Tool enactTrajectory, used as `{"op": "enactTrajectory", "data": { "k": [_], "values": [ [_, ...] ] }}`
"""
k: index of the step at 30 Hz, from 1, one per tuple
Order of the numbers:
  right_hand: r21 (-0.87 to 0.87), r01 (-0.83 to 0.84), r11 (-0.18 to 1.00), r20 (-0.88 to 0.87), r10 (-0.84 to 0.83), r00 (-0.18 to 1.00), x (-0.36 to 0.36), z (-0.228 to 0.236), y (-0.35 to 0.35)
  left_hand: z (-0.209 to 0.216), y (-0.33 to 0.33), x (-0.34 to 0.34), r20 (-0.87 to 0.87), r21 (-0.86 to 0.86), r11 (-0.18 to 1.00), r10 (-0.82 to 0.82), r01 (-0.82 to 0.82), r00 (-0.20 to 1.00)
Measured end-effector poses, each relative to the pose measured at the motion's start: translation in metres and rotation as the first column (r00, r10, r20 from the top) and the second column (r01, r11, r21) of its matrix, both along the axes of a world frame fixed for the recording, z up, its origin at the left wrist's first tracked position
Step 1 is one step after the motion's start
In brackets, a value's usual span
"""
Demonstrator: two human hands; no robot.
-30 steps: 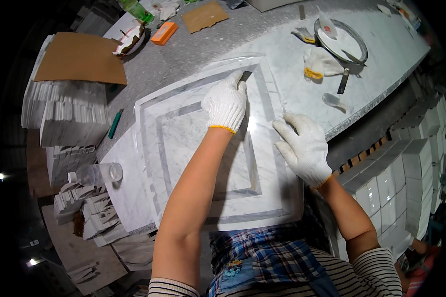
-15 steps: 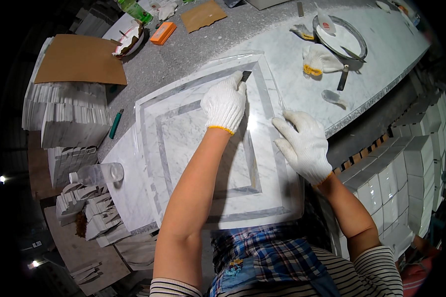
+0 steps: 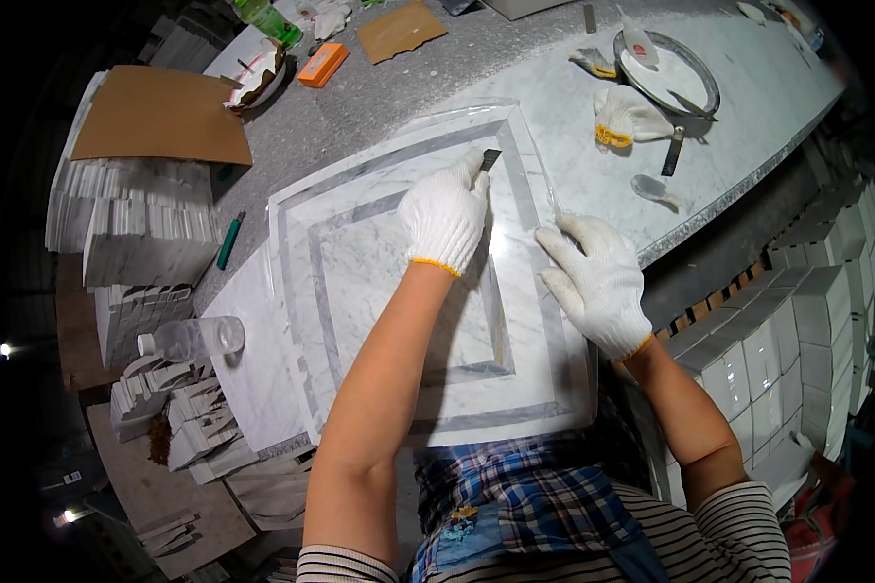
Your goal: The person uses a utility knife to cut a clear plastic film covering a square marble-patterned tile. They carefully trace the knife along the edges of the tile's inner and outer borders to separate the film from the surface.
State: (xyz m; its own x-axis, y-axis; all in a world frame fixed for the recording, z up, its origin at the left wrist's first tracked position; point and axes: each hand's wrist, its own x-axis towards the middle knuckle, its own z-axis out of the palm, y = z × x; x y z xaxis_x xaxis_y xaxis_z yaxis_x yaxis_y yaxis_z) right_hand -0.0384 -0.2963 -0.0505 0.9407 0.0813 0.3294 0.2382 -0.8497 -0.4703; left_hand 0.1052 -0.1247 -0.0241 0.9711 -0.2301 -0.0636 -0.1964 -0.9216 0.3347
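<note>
In front of me lies a square marble panel [image 3: 399, 243] of pale tiles with grey inlaid bands, its edges wrapped in clear film. My left hand [image 3: 444, 216], in a white knitted glove with a yellow cuff, is closed around a small dark flat blade [image 3: 491, 158]. The blade's end pokes out past the fingers over the panel's upper right part; its handle is hidden in the glove. My right hand [image 3: 598, 287], gloved alike, rests with fingers spread on the panel's right edge.
Right of the panel are a round pan [image 3: 715, 83] of white material, a loose glove [image 3: 627, 115] and a dark scraper [image 3: 673, 153]. Left stand tile stacks [image 3: 151, 238], a plastic bottle [image 3: 190, 339] and a green cutter [image 3: 230, 241]. An orange box [image 3: 323, 65] sits farther back.
My left hand has shifted slightly right, and the blade's tip has moved a little right and toward me. My right hand stays in place.
</note>
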Motion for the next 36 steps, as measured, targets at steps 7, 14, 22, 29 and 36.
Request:
{"op": "enactTrajectory", "data": {
  "k": [7, 14, 22, 29, 36],
  "values": [
    [0.018, 0.035, 0.999, 0.042, -0.036, 0.998, -0.004, -0.003, 0.001, -0.007, 0.007, -0.016, 0.071, -0.055, 0.998, -0.038, 0.042, 0.997],
    [0.067, 0.07, 0.995, 0.101, -0.076, 0.992, -0.007, -0.007, 0.004, -0.016, 0.01, -0.041, 0.125, -0.057, 0.997, -0.043, 0.051, 0.991],
    [0.074, 0.082, 0.994, 0.173, -0.094, 0.98, -0.009, -0.012, 0.004, -0.001, 0.009, -0.055, 0.025, 0.062, 0.998, -0.029, 0.028, 0.999],
    [0.063, 0.098, 0.993, 0.174, -0.107, 0.979, -0.012, -0.013, 0.005, -0.002, 0.013, -0.072, 0.039, 0.023, 0.999, -0.035, 0.034, 0.999],
    [0.057, 0.116, 0.992, 0.176, -0.125, 0.976, -0.017, -0.011, 0.006, 0.0, 0.013, -0.09, 0.035, 0.018, 0.999, -0.042, 0.042, 0.998]
  ]
}}
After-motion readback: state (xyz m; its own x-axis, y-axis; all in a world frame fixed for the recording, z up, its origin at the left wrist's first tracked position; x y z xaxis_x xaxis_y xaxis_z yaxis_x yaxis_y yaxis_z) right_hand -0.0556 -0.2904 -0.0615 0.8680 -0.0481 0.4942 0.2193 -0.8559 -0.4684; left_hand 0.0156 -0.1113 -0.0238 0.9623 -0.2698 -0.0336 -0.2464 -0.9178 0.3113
